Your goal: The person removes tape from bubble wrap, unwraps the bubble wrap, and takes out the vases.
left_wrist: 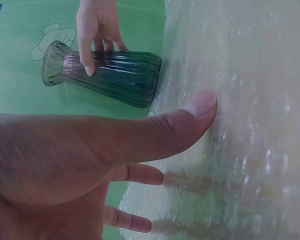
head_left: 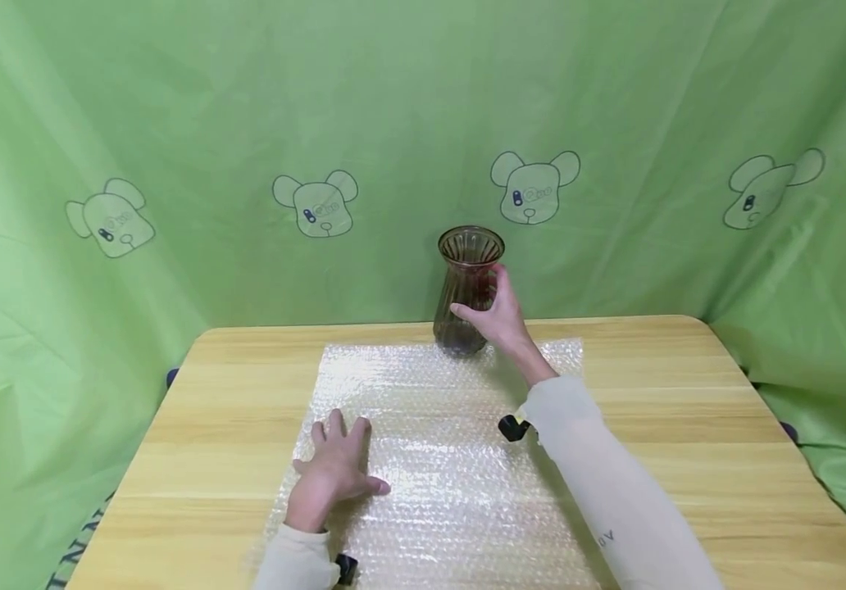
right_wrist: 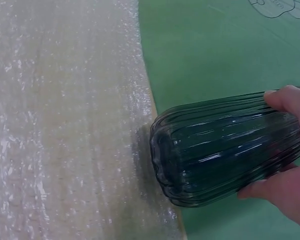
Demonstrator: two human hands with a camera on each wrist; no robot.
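Note:
A ribbed, dark-tinted glass vase with a flared rim stands near upright at the far edge of the table. My right hand grips it from the right side, thumb and fingers around its upper body; the right wrist view shows the vase at its base end, by the edge of the wrap. A sheet of bubble wrap lies flat on the table. Over its left part my left hand is spread with fingers extended and nothing in it. Whether those fingertips press the wrap I cannot tell.
The light wooden table shows on both sides of the wrap. Behind and beside it hangs a green curtain printed with bear heads, close behind the vase.

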